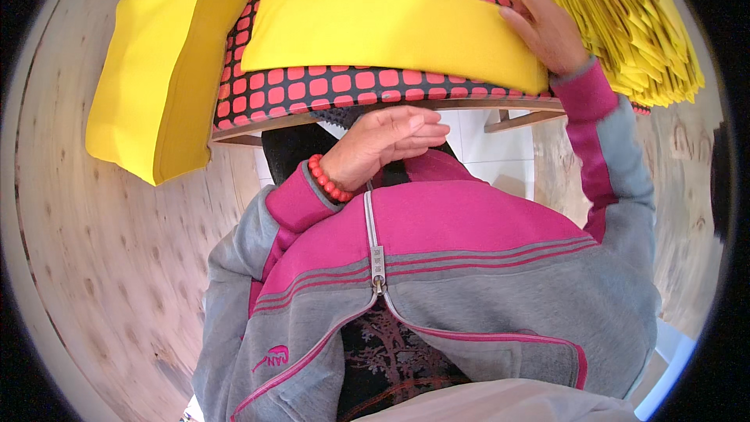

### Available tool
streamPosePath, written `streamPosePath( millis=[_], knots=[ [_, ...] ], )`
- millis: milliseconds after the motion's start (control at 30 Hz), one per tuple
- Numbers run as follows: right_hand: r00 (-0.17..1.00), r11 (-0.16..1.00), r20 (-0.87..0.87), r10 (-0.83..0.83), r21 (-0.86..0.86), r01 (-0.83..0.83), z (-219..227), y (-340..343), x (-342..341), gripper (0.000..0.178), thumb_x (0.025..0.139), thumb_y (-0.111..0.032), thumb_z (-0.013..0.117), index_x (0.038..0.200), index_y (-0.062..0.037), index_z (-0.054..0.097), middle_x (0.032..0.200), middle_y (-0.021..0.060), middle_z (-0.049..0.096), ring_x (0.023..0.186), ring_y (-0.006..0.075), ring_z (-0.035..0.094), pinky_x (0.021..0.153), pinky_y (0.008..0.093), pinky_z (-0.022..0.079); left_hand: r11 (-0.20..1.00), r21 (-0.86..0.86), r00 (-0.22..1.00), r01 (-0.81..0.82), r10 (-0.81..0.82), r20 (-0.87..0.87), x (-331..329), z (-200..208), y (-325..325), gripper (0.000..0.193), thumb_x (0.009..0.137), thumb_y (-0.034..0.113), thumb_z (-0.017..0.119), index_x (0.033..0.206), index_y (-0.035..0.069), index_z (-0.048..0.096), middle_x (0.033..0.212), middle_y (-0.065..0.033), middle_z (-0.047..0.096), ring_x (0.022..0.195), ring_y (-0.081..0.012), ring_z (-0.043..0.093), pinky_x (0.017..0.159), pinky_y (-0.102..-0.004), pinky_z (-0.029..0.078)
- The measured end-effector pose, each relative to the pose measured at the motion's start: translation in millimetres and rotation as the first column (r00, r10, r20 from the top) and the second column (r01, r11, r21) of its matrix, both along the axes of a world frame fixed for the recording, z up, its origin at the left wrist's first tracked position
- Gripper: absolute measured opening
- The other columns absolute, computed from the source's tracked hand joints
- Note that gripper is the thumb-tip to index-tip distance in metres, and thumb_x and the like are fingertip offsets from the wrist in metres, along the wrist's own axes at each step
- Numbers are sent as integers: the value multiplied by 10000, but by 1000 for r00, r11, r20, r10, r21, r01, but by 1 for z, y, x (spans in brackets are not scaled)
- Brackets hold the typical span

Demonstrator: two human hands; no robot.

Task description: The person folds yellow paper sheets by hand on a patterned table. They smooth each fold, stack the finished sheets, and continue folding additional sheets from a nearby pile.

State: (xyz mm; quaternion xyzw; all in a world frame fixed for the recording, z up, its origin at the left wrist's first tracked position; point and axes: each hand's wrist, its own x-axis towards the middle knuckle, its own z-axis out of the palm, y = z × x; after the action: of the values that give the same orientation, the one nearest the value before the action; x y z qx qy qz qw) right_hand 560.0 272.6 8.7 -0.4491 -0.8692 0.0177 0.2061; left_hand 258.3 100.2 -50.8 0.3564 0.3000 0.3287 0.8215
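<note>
A long folded strip of yellow cloth (375, 27) lies crosswise on the red-and-black patterned table cover (305, 87). My right hand (551, 31) rests at the strip's right end, thumb stretched over the cloth and the other fingers loosely bent. In front of my body, just off the table's near edge, my left hand (387, 141) hovers with its fingers stretched out and nothing in it. A red bead bracelet (329, 178) circles that wrist.
On the left, a large yellow cloth stack (148, 70) hangs over the table's side. A thick pile of folded yellow pieces (633, 31) sits at the right, beside my right forearm. The wooden table edge (500, 105) runs close to my lap; below is a pale floor (117, 250).
</note>
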Motion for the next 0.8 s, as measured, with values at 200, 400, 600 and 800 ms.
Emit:
streamPosePath(
  millis=[200, 400, 600, 800],
  knots=[
    [967, 806, -256, 20, -568, -167, 22, -86, 6, 305, 1004, -321, 634, 987, -16, 635, 717, 35, 561, 661, 111, 564, 593, 296, 457, 984, -124, 944, -129, 160, 288, 17, 3, -6, 545, 1113, 377, 383, 1524, 19, 371, 1505, -161, 521, 1368, -280, 533, 1135, -430, 442],
    [937, 472, -348, -18, -829, -299, 30, -91, -21, 400, 1045, -388, 567, 1013, 0, 661, 809, 17, 638, 724, 70, 601, 637, 255, 488, 923, -175, 909, -343, 373, 186, 32, 20, -11, 453, 1092, 260, 481, 1474, 22, 435, 1451, -136, 569, 1312, -234, 583, 1088, -405, 497],
    [775, -153, -465, -428, -808, -569, 21, -39, -72, 434, 1025, -349, 587, 1275, 2, 632, 1146, 137, 739, 979, 217, 731, 902, 368, 582, 958, -81, 939, -274, 285, 193, 16, 46, -18, 433, 1056, 194, 561, 1434, 2, 475, 1388, -139, 612, 1240, -242, 635, 1058, -403, 532],
    [680, 115, -713, -170, -700, -705, 22, 0, -124, 446, 1001, -303, 620, 1310, 18, 597, 1189, 145, 723, 1005, 239, 726, 941, 402, 575, 972, 92, 975, -218, 211, 73, 10, 61, -15, 448, 1003, 184, 650, 1392, 3, 522, 1293, -119, 663, 1140, -230, 686, 957, -399, 590]
  ],
)
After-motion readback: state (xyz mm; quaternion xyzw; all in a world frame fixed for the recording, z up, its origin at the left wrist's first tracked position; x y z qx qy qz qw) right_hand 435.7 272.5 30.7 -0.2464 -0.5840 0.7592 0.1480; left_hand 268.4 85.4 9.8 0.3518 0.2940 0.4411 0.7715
